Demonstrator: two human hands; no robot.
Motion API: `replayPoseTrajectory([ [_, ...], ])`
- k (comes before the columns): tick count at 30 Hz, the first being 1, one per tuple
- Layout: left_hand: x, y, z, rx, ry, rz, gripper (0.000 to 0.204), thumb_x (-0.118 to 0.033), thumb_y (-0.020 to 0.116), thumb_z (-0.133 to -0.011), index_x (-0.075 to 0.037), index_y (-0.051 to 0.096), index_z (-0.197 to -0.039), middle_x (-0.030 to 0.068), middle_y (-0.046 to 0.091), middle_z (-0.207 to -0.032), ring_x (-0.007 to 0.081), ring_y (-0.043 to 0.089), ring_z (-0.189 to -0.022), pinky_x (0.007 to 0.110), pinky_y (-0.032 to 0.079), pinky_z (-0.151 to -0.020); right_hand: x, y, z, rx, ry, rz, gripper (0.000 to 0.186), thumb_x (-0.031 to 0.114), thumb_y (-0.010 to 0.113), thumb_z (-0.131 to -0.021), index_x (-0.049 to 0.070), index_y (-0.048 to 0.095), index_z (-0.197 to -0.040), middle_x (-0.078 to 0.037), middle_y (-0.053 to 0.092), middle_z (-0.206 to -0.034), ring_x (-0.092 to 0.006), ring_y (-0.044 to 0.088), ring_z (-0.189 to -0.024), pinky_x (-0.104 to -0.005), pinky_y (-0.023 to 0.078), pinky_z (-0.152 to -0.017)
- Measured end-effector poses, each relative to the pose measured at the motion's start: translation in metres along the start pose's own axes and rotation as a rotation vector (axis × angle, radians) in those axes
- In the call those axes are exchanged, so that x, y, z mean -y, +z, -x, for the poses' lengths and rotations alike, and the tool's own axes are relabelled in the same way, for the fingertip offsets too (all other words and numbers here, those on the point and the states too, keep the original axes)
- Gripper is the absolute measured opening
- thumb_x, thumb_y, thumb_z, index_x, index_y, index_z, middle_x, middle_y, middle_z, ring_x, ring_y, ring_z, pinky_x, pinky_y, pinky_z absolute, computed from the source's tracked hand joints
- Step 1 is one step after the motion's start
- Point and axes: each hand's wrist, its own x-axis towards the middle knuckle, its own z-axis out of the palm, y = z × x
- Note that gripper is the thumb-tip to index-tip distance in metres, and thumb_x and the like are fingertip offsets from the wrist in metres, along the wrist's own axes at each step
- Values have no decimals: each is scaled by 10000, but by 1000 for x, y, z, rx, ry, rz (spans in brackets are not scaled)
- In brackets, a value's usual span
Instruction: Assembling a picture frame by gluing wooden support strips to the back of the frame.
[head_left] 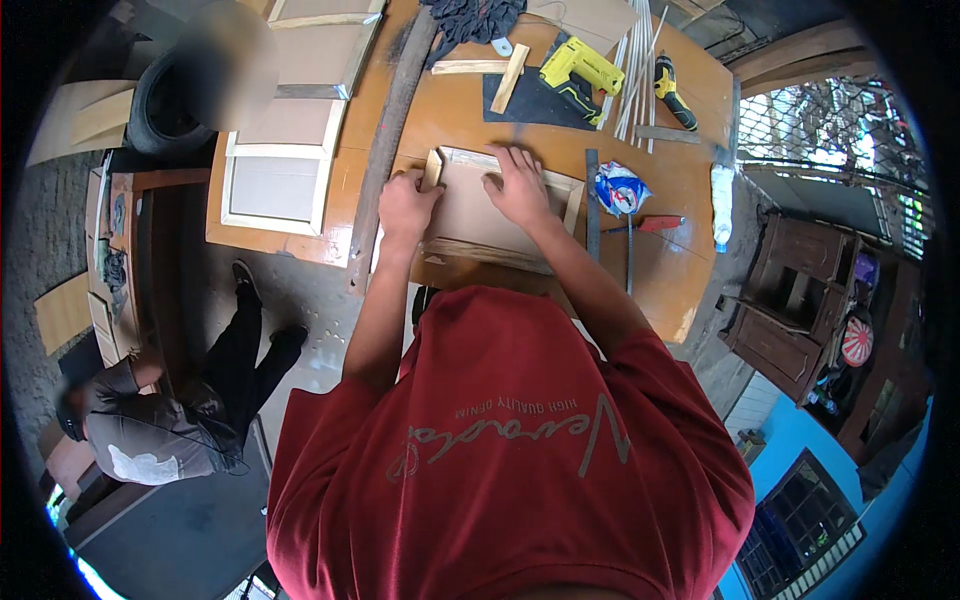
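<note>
A shallow wooden frame (571,212) with a cardboard-coloured panel inside lies in front of me near the table's edge. At its left end, my left hand (407,210) is closed around a short wooden strip (432,170), which stands up out of the fist. My right hand (520,187) rests over the frame's far side, fingers stretched across the rim and thumb apart over the panel. Nothing shows gripped in it. The lower part of the strip is hidden by my left hand.
The orange-brown table (660,290) carries a long dark wooden beam (385,150), larger framed panels (275,188), a yellow power tool (582,72), a yellow-black drill (674,95), thin white sticks (632,75), a plastic packet (621,188) and a red-handled tool (660,223). Another person (165,420) sits at left.
</note>
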Motion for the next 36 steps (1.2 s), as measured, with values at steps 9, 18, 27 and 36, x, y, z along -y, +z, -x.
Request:
replayPoseTrajectory([
  [9, 1, 10, -3, -12, 15, -31, 384, -311, 877, -742, -24, 747, -960, 201, 736, -964, 392, 719, -879, 495, 575, -792, -3, 2, -7, 30, -44, 39, 516, 160, 724, -880, 135, 573, -1373, -111, 620, -1233, -332, 567, -1188, -497, 439, -1019],
  [18, -7, 11, -3, 7, -41, -65, 412, -300, 878, -747, -39, 753, -1040, 213, 743, -1025, 398, 726, -946, 494, 579, -850, -8, 6, -11, 39, -56, 39, 516, 163, 728, -883, 136, 574, -1374, -103, 643, -1248, -325, 577, -1193, -493, 438, -1022],
  [27, -5, 16, -4, -17, -18, -39, 429, -278, 873, -743, -24, 739, -1062, 219, 737, -1053, 410, 713, -970, 492, 576, -878, -9, 4, -13, 68, -37, 45, 517, 163, 723, -890, 130, 575, -1385, -106, 656, -1304, -320, 574, -1247, -475, 433, -1057],
  [36, -10, 16, -2, -42, -1, -34, 476, -261, 875, -749, -25, 738, -1139, 216, 734, -1076, 405, 715, -980, 483, 578, -885, -11, 6, -12, 64, -33, 49, 520, 167, 716, -895, 131, 571, -1393, -99, 656, -1314, -317, 578, -1240, -473, 438, -1046],
])
